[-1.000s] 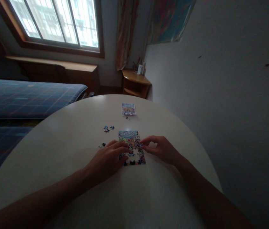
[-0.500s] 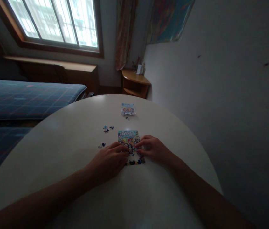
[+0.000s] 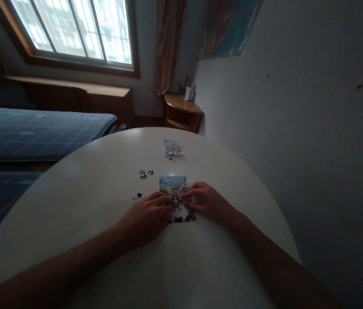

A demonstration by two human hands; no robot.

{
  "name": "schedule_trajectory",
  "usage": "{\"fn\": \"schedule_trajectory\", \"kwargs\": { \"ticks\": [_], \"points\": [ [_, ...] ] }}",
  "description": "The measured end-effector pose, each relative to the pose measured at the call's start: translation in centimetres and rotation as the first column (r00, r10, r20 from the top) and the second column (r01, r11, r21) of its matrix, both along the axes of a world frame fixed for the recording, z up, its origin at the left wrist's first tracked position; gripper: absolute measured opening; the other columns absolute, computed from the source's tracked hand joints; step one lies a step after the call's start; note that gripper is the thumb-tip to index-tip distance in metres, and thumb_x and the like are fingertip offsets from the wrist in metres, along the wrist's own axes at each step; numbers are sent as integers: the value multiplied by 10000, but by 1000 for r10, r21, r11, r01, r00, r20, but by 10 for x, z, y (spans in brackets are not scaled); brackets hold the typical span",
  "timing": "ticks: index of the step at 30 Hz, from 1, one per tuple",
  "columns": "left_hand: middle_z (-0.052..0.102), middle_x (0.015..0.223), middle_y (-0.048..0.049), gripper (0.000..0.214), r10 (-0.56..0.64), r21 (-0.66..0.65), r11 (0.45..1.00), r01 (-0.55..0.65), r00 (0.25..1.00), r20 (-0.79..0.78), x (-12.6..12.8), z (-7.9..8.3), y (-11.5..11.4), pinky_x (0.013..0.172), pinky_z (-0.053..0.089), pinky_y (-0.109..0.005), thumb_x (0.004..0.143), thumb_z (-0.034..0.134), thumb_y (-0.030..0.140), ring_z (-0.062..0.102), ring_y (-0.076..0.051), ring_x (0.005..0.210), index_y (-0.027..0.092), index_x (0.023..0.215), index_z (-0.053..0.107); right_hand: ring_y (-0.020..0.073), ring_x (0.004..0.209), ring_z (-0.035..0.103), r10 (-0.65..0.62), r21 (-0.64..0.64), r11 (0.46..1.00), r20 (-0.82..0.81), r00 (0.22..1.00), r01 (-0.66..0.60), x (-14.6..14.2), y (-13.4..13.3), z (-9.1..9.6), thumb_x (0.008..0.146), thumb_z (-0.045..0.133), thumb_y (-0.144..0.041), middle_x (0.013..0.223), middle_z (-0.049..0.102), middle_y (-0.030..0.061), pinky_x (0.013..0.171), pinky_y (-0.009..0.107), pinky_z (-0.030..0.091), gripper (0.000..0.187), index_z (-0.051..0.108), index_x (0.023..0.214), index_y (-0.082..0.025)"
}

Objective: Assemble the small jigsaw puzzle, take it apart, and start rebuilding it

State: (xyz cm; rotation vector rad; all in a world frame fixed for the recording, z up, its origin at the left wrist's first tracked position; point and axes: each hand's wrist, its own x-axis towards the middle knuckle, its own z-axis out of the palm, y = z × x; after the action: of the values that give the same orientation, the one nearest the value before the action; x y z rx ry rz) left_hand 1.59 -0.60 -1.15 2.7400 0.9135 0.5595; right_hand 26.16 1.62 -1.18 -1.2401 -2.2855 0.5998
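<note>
A colourful jigsaw puzzle (image 3: 172, 189), mostly joined, lies flat on a white round table (image 3: 104, 201). In its lower part a gap shows the white tabletop. My left hand (image 3: 151, 214) lies over the puzzle's lower left side, fingers stretched out and resting on it. At the right edge, my right hand (image 3: 205, 199) touches the pieces with bent fingers, its thumb and index tips slightly apart. No separate piece can be made out in either hand. Loose puzzle pieces (image 3: 143, 176) lie left of the puzzle, and more pieces (image 3: 137, 196) sit near my left hand.
Beyond the puzzle lies a small printed picture sheet or packet (image 3: 173, 147), with a small loose piece (image 3: 171, 159) just below it. A plaid mattress (image 3: 40, 133) is beyond the table's left edge. A wall (image 3: 297, 141) stands on the right, and a wooden corner shelf (image 3: 183, 105) behind.
Both hands stay almost where they were on the puzzle. My right fingertips have shifted very slightly to the left. The loose pieces have not moved.
</note>
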Motion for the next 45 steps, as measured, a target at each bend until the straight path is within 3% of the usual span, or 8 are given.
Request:
{"fn": "schedule_trajectory", "kwargs": {
  "ticks": [16, 20, 24, 30, 33, 37, 41, 45],
  "points": [
    [697, 1159, -40, 222, 40, -11, 999, -39, 999, 30, -6, 4, 4, 921, 551, -376, 925, 536, 177, 613, -216, 1061, 232, 1046, 715, 198, 941, 595, 163, 248, 940, 273, 948, -233, -3, -8, 7, 890, 618, -239, 1016, 703, 59, 900, 376, 452, 231, 744, 1083, -251],
    [705, 1140, -48, 238, 212, 49, 976, -213, 977, 22, -30, 7, 29, 885, 564, -389, 941, 506, 227, 630, -225, 1042, 231, 1056, 715, 205, 971, 599, 166, 236, 941, 299, 940, -241, -4, -11, 11, 888, 612, -246, 1039, 703, 59, 923, 390, 458, 239, 740, 1090, -249],
    [643, 1290, -89, 344, 391, 99, 914, -392, 920, 31, -54, -5, 63, 988, 508, -471, 950, 484, 304, 598, -269, 1132, 177, 1227, 644, 195, 970, 606, 193, 203, 947, 261, 946, -250, -3, -10, 13, 872, 636, -245, 1049, 701, 67, 918, 383, 472, 252, 732, 1105, -242],
    [521, 1453, -95, 456, 300, 58, 953, -298, 954, -27, -54, -25, 84, 1119, 384, -466, 984, 410, 359, 476, -265, 1329, 164, 1375, 538, 200, 979, 620, 203, 181, 954, 193, 960, -239, -3, -8, 12, 870, 646, -254, 1045, 711, 72, 920, 389, 475, 254, 726, 1110, -231],
    [609, 1359, -72, 385, 289, 58, 956, -287, 957, -27, -49, -25, 82, 1093, 409, -449, 986, 406, 328, 537, -250, 1264, 184, 1263, 632, 194, 958, 626, 134, 175, 972, 123, 983, -154, -5, -4, 8, 920, 602, -289, 1030, 715, 78, 906, 375, 473, 233, 724, 1105, -217],
    [708, 1185, -49, 302, 279, 75, 957, -279, 960, 11, -48, -22, 80, 1014, 469, -428, 977, 449, 305, 620, -233, 1122, 214, 1083, 717, 197, 944, 631, -115, 142, 985, 76, 991, 103, -14, 14, 5, 934, 586, -297, 1002, 714, 80, 883, 349, 476, 206, 738, 1036, -204],
    [741, 1069, -36, 222, 285, 62, 956, -287, 958, 35, -48, -19, 80, 947, 500, -398, 948, 514, 263, 642, -229, 1032, 221, 962, 732, 166, 911, 655, -330, 63, 944, 187, 925, 324, -29, 53, 10, 910, 601, -261, 1054, 717, 84, 852, 272, 480, 212, 728, 1056, -173],
    [741, 994, -33, 167, 297, 18, 954, -298, 954, 51, -47, -17, 79, 913, 502, -373, 927, 549, 227, 631, -232, 997, 229, 918, 715, 188, 920, 674, -430, 48, 901, 225, 874, 431, -48, 95, 13, 887, 617, -291, 1046, 736, 90, 826, 266, 486, 257, 725, 1085, -167]
  ]
}}
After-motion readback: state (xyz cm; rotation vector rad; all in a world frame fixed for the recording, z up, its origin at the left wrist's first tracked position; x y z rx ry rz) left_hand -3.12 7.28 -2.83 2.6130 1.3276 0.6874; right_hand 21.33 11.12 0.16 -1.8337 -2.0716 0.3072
